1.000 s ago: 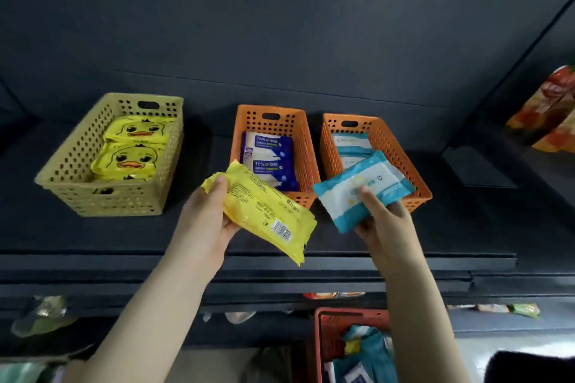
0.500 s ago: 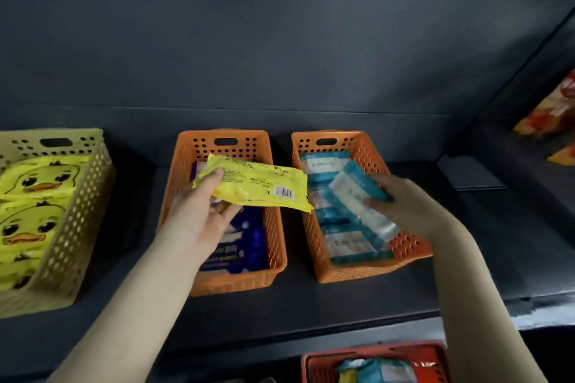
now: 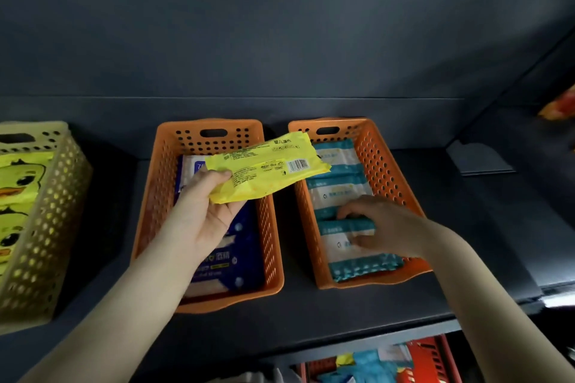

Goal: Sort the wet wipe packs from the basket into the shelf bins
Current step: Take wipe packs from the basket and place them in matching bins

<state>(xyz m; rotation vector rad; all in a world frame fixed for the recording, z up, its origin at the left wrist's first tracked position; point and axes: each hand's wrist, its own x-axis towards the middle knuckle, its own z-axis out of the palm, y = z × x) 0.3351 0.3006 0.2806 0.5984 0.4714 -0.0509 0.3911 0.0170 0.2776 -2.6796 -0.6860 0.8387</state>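
Your right hand (image 3: 382, 227) curls its fingers (image 3: 357, 210) round a teal-and-white plastic wipe pack (image 3: 339, 242) inside the right orange perforated bin (image 3: 389, 165), your left hand (image 3: 202, 214) pinches a yellow plastic wipe pack (image 3: 267, 169) above the middle orange perforated bin (image 3: 267, 227), not yet sorted, and the red basket below (image 3: 435, 357) holds more.

Left bin (image 3: 62, 196), middle bin (image 3: 151, 196) and right bin (image 3: 384, 162) sit in a row on the shelf (image 3: 311, 315), basket (image 3: 432, 357) below.

Grips yellow pack (image 3: 267, 168) in left hand (image 3: 202, 211) above middle bin (image 3: 273, 242); at four o'clock, holds teal pack (image 3: 336, 255) in right hand (image 3: 385, 227).
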